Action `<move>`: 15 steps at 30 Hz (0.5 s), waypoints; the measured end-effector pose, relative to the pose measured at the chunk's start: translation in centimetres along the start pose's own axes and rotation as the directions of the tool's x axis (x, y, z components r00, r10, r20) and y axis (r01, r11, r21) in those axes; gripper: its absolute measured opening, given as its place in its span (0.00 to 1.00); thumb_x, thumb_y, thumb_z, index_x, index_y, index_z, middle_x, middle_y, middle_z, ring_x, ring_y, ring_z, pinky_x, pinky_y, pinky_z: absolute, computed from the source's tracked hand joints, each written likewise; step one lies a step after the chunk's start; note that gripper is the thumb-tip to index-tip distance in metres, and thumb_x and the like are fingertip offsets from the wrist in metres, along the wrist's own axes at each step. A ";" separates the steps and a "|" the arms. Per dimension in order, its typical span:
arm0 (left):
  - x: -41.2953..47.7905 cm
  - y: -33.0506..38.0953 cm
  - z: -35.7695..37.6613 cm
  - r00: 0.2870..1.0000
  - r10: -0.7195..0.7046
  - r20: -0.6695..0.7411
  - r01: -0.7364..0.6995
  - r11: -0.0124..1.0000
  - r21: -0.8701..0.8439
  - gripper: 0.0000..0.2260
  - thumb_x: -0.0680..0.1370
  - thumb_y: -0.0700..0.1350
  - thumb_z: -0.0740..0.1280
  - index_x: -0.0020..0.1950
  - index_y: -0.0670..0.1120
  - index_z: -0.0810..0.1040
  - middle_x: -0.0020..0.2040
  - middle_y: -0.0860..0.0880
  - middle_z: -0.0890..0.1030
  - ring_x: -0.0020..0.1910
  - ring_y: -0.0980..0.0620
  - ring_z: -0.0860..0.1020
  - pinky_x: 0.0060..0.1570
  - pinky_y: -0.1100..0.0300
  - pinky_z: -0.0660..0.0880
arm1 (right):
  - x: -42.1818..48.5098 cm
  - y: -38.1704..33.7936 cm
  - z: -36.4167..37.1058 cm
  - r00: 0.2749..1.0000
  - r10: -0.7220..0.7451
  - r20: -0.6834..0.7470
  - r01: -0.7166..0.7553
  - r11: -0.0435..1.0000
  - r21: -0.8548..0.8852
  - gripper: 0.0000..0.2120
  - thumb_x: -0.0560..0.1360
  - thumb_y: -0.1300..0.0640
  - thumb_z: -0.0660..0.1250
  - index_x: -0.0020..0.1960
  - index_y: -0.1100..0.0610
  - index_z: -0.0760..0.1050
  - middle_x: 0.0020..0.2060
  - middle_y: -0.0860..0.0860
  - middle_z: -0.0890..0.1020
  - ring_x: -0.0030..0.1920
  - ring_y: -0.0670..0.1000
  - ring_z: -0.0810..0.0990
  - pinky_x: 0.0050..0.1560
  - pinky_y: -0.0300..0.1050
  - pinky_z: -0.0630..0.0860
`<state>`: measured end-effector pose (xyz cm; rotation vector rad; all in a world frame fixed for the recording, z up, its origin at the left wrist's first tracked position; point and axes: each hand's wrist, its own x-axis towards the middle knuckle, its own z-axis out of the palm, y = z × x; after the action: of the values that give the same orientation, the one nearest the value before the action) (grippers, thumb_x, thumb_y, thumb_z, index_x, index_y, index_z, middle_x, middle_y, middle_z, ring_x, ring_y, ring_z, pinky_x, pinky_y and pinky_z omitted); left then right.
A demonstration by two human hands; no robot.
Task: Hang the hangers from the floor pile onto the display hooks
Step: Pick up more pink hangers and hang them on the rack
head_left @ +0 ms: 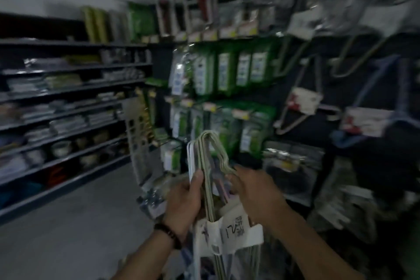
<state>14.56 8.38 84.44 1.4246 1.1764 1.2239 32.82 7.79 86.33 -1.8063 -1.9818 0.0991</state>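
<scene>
Hangers [210, 161], bundled in a paper band [229, 234], are held upright before the green packets [223, 70], hook ends raised, probably for hanging. Left hand [184, 198] fingers [196, 180] grip the necks; the right hand [256, 193] grips the shoulders.

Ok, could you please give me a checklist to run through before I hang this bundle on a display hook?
1. Left hand grips the hanger bundle: ok.
2. Right hand holds the bundle's other side: ok.
3. Hook ends point up, together: ok.
4. Card label wrapped round the bundle: ok.
5. Free display hook ahead: cannot tell, picture blurred.
</scene>
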 end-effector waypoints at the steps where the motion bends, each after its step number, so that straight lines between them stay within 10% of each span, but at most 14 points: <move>1: -0.2 1.2 2.1 0.999 0.001 0.036 0.000 1.000 -0.024 0.27 0.72 0.73 0.63 0.31 0.49 0.73 0.25 0.44 0.73 0.25 0.51 0.74 0.31 0.61 0.70 | -1.3 2.0 -2.3 0.998 0.055 -0.035 -0.055 0.998 0.011 0.08 0.86 0.51 0.57 0.60 0.47 0.74 0.47 0.51 0.84 0.43 0.53 0.83 0.43 0.50 0.80; 8: -2.8 8.5 19.3 0.914 0.275 0.298 -0.292 0.957 0.010 0.21 0.83 0.59 0.63 0.35 0.48 0.75 0.27 0.47 0.68 0.25 0.49 0.68 0.32 0.53 0.65 | -14.4 15.6 -17.7 0.869 0.377 -0.322 -0.338 0.925 0.171 0.14 0.82 0.46 0.60 0.51 0.52 0.80 0.44 0.51 0.85 0.46 0.55 0.84 0.49 0.50 0.81; 15: -9.9 17.5 37.8 0.570 0.587 0.575 -0.763 0.638 0.105 0.20 0.85 0.58 0.59 0.36 0.53 0.76 0.32 0.54 0.80 0.35 0.58 0.79 0.34 0.67 0.69 | -30.6 29.7 -32.1 0.737 0.523 -0.429 -0.580 0.815 -0.004 0.06 0.81 0.55 0.65 0.47 0.50 0.79 0.40 0.51 0.83 0.40 0.49 0.80 0.43 0.47 0.77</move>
<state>53.35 -5.64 95.92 2.4576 0.4494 1.0383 73.54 -25.37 96.12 -2.2389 -1.1358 -0.2263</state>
